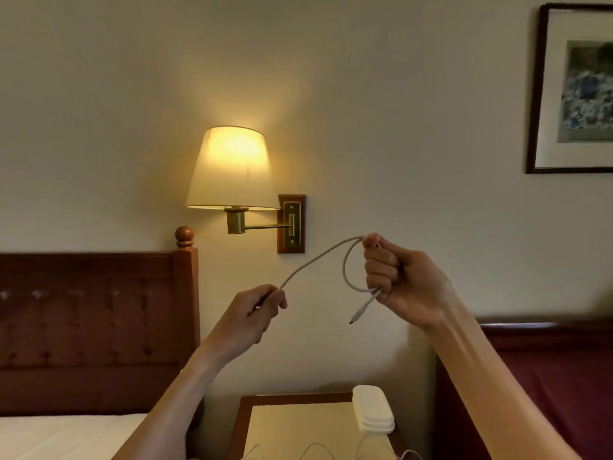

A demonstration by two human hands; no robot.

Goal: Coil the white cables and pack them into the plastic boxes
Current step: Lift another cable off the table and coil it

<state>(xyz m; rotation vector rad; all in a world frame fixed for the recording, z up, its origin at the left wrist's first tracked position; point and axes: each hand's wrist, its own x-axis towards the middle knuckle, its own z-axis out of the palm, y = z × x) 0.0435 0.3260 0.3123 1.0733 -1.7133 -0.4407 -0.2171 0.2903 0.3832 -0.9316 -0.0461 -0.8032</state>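
No text, label, brand, number or sign can be read anywhere in the view. The framed picture (578, 91) high on the far right wall shows only a blurred blue and green print, with no lettering that can be made out. The stacked white boxes (373, 410) on the near bedside table (265, 423) bear no visible marking.

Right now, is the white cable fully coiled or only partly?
Only partly. The right hand grips one loop of the white cable, its connector end dangling below, while a straight stretch runs down to the left hand.
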